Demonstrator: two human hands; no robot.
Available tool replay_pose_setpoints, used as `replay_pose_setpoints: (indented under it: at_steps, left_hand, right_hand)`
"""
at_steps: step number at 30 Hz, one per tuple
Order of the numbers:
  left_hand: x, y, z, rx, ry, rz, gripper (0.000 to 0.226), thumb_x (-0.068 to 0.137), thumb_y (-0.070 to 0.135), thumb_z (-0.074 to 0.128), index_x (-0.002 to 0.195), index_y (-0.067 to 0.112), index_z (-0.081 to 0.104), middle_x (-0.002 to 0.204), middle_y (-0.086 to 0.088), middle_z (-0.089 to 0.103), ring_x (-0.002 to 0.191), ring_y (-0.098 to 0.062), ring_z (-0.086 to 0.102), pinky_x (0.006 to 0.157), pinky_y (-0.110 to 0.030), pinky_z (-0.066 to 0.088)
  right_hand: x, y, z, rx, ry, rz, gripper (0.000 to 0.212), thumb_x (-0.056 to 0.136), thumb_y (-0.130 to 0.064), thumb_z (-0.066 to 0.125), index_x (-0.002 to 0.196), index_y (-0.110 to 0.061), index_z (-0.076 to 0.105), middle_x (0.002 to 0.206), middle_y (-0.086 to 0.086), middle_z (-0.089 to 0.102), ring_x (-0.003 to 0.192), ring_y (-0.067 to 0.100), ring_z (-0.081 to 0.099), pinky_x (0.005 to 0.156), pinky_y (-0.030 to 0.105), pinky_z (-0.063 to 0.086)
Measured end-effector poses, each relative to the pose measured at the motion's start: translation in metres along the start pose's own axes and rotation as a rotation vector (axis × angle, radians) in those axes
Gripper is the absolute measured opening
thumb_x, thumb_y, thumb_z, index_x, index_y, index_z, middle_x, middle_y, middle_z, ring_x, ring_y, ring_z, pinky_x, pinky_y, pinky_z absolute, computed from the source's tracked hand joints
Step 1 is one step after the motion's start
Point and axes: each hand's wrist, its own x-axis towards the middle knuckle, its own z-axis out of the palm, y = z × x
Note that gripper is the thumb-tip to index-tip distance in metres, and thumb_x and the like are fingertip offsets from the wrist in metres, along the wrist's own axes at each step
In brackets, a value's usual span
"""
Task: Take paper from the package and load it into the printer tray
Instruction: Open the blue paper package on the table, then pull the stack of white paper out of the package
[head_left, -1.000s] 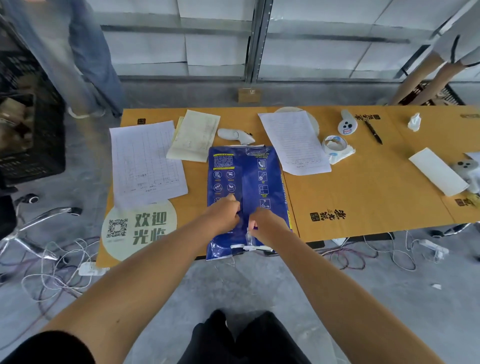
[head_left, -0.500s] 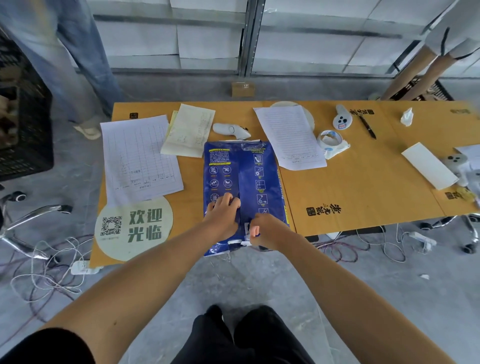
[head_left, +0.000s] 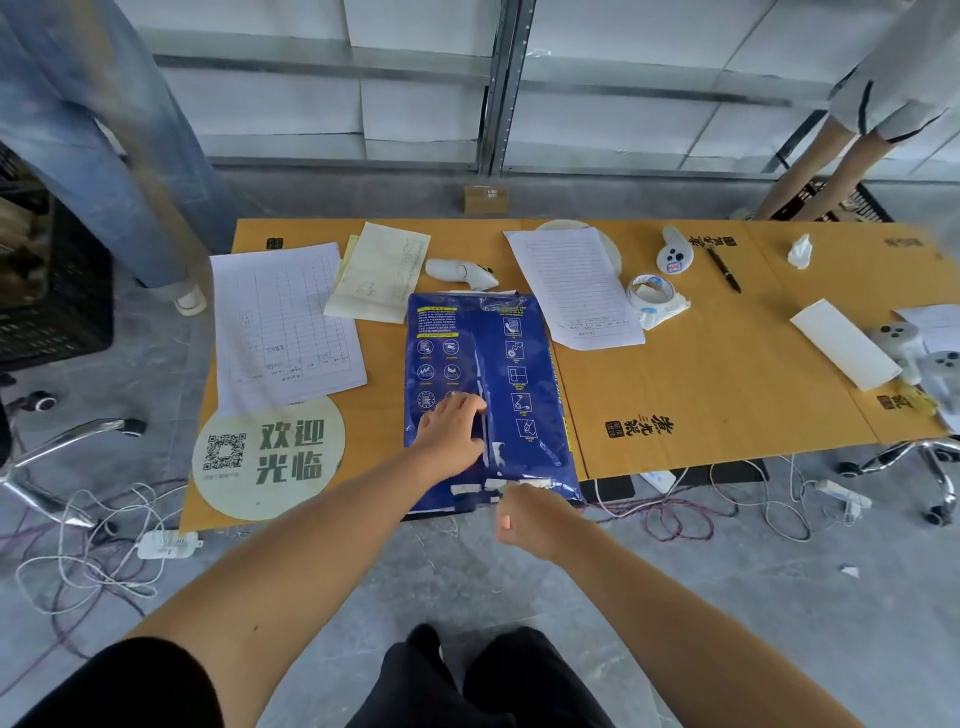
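The counter (head_left: 727, 364) is covered in brown cardboard, and the blue paper package (head_left: 519, 364) is laid lengthwise on it, its near end hanging just over the counter's front edge. Everything else is placed around the package: a gridded sheet (head_left: 280, 327) to its left, a lined sheet (head_left: 571, 286) to its right, a white controller (head_left: 460, 273) just beyond its far end, a tape roll (head_left: 652, 296) further right.

So what's different from half a second ago: the two hands are no longer bunched together on the centre seam. The left hand (head_left: 452, 434) is kept pressed flat on the wrapper beside the seam, fingers spread, nothing gripped. The right hand (head_left: 530, 519) has been pulled back off the near end of the package and is closed in a fist; a strip of wrapper may be pinched in it, but that can't be told for sure.

The seam looks split open with a pale line showing, so the wrapper is probably being torn. No sheets are out yet, and no printer tray is seen anywhere.
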Motion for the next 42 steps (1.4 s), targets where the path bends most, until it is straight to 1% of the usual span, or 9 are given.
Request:
replay_pose_setpoints:
  at_steps: [6,12,15,17,23,26,30,34,42]
  left_hand:
    - [-0.005,0.020,-0.007,-0.358,0.020,0.074,0.052,0.091,0.004,0.046,0.135,0.032,0.044,0.141,0.004,0.052,0.096,-0.021,0.063,0.086,-0.040,0.053]
    - [0.014,0.048,-0.012,-0.307,-0.073,0.128,0.061,0.089,0.006,0.046,0.141,0.036,0.039,0.145,0.001,0.048,0.116,-0.022,0.055,0.089,-0.034,0.052]
    - [0.020,0.052,-0.011,-0.261,-0.131,0.121,0.061,0.088,0.008,0.047,0.141,0.037,0.040,0.141,-0.001,0.051,0.094,-0.020,0.061,0.069,-0.027,0.052]
    - [0.021,0.054,-0.008,-0.230,-0.157,0.132,0.061,0.088,0.010,0.047,0.140,0.040,0.040,0.143,0.000,0.049,0.098,-0.019,0.062,0.075,-0.027,0.052]
    - [0.018,0.056,-0.005,-0.163,-0.121,0.132,0.043,0.094,0.015,0.044,0.133,0.032,0.052,0.121,0.000,0.064,0.078,-0.016,0.064,0.066,-0.027,0.050]
    - [0.008,0.048,-0.007,0.095,-0.093,0.191,0.031,0.094,0.022,0.044,0.116,0.023,0.065,0.106,-0.006,0.071,0.097,-0.028,0.064,0.075,-0.030,0.048]
    - [-0.007,0.038,-0.013,0.636,-0.143,0.550,0.030,0.089,0.028,0.046,0.082,0.014,0.072,0.074,-0.011,0.068,0.074,-0.030,0.060,0.079,-0.031,0.040]
    - [-0.011,0.044,-0.020,0.935,-0.041,0.640,0.032,0.069,0.031,0.061,0.042,0.015,0.065,0.038,0.001,0.054,0.045,-0.020,0.052,0.062,-0.026,0.022]
    - [-0.008,0.040,-0.048,1.082,-0.166,0.015,0.024,0.089,0.017,0.063,0.113,0.016,0.065,0.115,-0.005,0.067,0.116,-0.026,0.048,0.102,-0.034,0.032]
  right_hand:
    - [-0.005,-0.010,0.009,0.028,0.254,-0.051,0.010,0.096,-0.010,0.047,0.106,-0.009,0.047,0.073,0.007,0.048,0.071,0.025,0.047,0.055,0.032,0.037]
    - [-0.010,-0.005,0.000,0.066,0.302,-0.064,0.026,0.094,-0.035,0.057,0.090,-0.009,0.055,0.084,0.003,0.048,0.073,0.024,0.049,0.063,0.035,0.040]
    - [-0.003,-0.001,-0.005,0.047,0.329,-0.049,0.020,0.093,-0.014,0.057,0.109,-0.003,0.059,0.100,0.009,0.050,0.095,0.028,0.057,0.064,0.036,0.043]
    - [0.002,0.003,-0.005,0.106,0.397,0.028,0.040,0.088,0.003,0.055,0.126,-0.006,0.048,0.115,0.008,0.053,0.108,0.028,0.056,0.066,0.036,0.046]
    - [0.004,0.013,-0.010,0.283,0.434,0.156,0.048,0.076,0.017,0.050,0.112,-0.014,0.057,0.116,0.001,0.056,0.107,0.022,0.055,0.073,0.038,0.052]
    - [0.012,0.023,-0.014,0.359,0.454,0.248,0.045,0.078,0.013,0.053,0.112,-0.016,0.058,0.123,0.002,0.052,0.103,0.025,0.057,0.069,0.034,0.047]
    - [0.017,0.031,-0.022,0.359,0.439,0.313,0.048,0.082,0.009,0.052,0.125,-0.013,0.055,0.134,0.006,0.048,0.119,0.028,0.050,0.089,0.034,0.048]
    - [0.017,0.029,-0.028,0.290,0.387,0.348,0.045,0.086,-0.001,0.054,0.130,-0.013,0.053,0.134,0.006,0.050,0.119,0.031,0.054,0.090,0.039,0.052]
    - [0.012,0.031,-0.033,0.295,0.358,0.466,0.035,0.095,-0.008,0.052,0.129,-0.004,0.053,0.126,0.015,0.061,0.117,0.032,0.059,0.092,0.034,0.052]
